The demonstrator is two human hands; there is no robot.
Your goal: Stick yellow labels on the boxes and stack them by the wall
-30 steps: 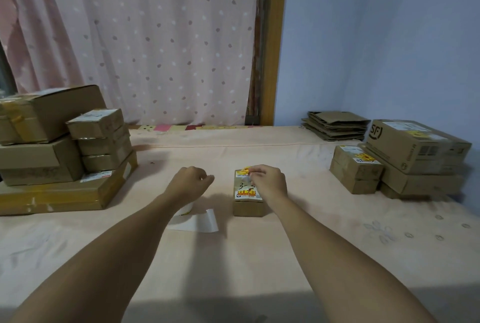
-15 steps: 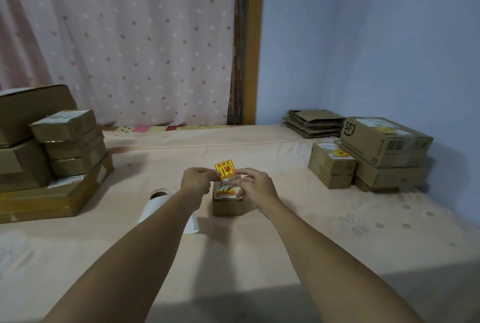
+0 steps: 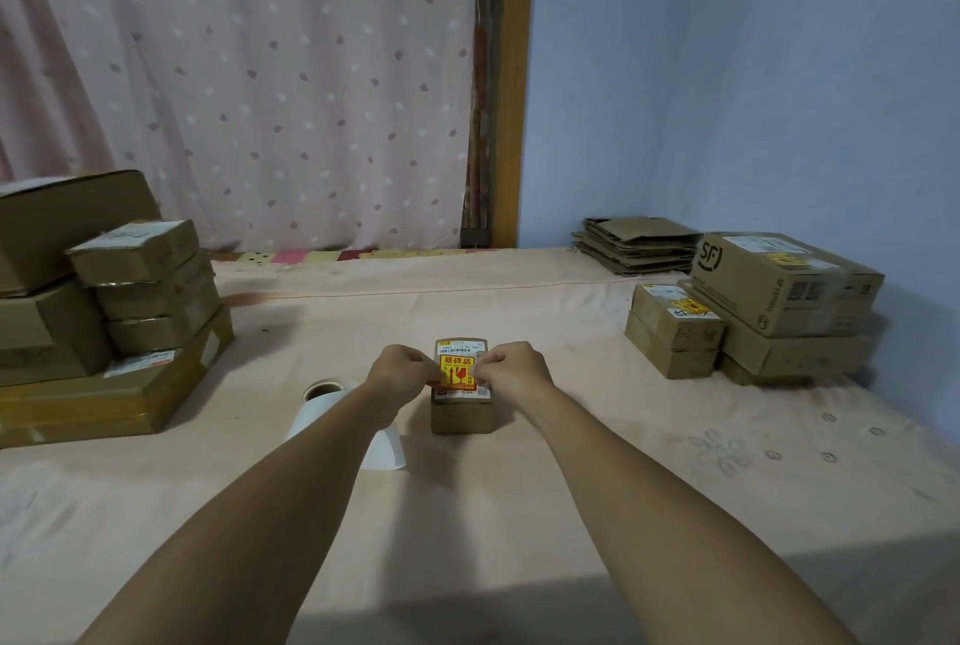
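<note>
While the square yellow label with red print [image 3: 457,370] lies over the small brown cardboard box [image 3: 462,413] mid-bed, left hand [image 3: 402,371] and right hand [image 3: 511,368] pinch its side edges; labelled brown boxes [image 3: 753,304] sit stacked at the bed's right edge.

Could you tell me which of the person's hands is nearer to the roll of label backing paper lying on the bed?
Left. The left hand is just right of the roll, pinching the yellow label; the right hand is beyond the small box.

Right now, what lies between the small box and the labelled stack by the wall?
Head view: only bare pink cloth lies between the small box and the labelled stack.
</note>
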